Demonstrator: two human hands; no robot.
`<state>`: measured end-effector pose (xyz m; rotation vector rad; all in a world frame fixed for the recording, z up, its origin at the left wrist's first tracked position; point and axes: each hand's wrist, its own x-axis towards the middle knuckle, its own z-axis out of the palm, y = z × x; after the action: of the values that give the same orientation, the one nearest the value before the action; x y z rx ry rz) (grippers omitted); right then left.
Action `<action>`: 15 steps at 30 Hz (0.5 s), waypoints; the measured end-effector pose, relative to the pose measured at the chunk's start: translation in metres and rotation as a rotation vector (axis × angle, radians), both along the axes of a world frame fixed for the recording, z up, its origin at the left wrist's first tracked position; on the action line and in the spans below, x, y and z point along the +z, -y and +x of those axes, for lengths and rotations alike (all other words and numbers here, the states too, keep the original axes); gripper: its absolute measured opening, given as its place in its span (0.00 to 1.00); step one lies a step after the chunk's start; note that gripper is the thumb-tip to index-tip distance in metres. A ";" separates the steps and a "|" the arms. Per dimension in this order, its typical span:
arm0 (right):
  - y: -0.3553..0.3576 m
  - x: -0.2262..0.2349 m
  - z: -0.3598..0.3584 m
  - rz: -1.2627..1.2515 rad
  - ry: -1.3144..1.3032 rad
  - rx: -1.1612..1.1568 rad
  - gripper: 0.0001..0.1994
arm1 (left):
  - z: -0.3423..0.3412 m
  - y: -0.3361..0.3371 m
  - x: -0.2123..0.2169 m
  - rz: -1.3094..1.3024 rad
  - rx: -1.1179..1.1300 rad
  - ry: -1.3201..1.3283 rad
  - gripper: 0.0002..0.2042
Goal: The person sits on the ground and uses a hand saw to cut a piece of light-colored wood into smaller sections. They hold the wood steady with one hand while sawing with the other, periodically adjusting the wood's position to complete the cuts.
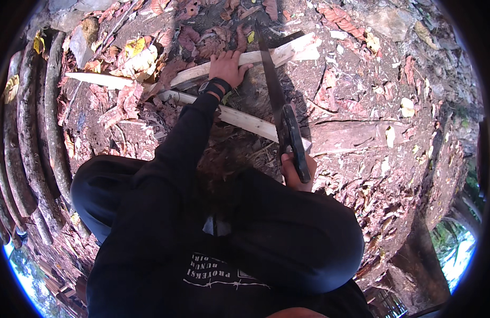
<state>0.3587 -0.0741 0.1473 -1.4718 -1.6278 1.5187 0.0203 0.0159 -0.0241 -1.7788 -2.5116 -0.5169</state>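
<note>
My left hand (227,70), with a dark watch at its wrist, lies on a pale split strip of wood (194,74), fingers spread and stretched across it. To the right, my right hand (298,172) is closed round the dark handle (292,135) of a handsaw. Its long grey blade (270,74) points away from me and crosses over the strip near the right end (298,49). Whether the teeth touch the wood I cannot tell. A second pale strip (245,121) slants below and passes under the saw near the handle.
A pointed pale piece of wood (99,79) lies at the left among dry leaves (136,58). Several round logs (30,116) lie side by side at the far left. A flat brown plank (356,137) is on the ground at the right. My bent knees (319,233) are close below.
</note>
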 end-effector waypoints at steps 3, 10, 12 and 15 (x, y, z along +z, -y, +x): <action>0.007 0.002 0.021 0.041 0.098 0.052 0.08 | -0.004 0.000 -0.001 -0.035 -0.003 0.027 0.29; 0.010 0.010 0.034 0.066 0.024 -0.149 0.08 | 0.010 -0.001 0.015 0.068 0.015 0.123 0.39; 0.003 0.007 0.040 0.064 -0.041 -0.215 0.08 | 0.022 -0.016 0.033 0.134 -0.027 0.175 0.44; -0.001 0.016 0.039 -0.061 -0.144 -0.345 0.08 | 0.044 -0.043 0.053 0.122 -0.138 0.252 0.47</action>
<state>0.3977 -0.0731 0.1631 -1.5422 -1.1821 1.4488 0.0640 0.0589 0.0288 -1.9608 -2.4530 -0.9351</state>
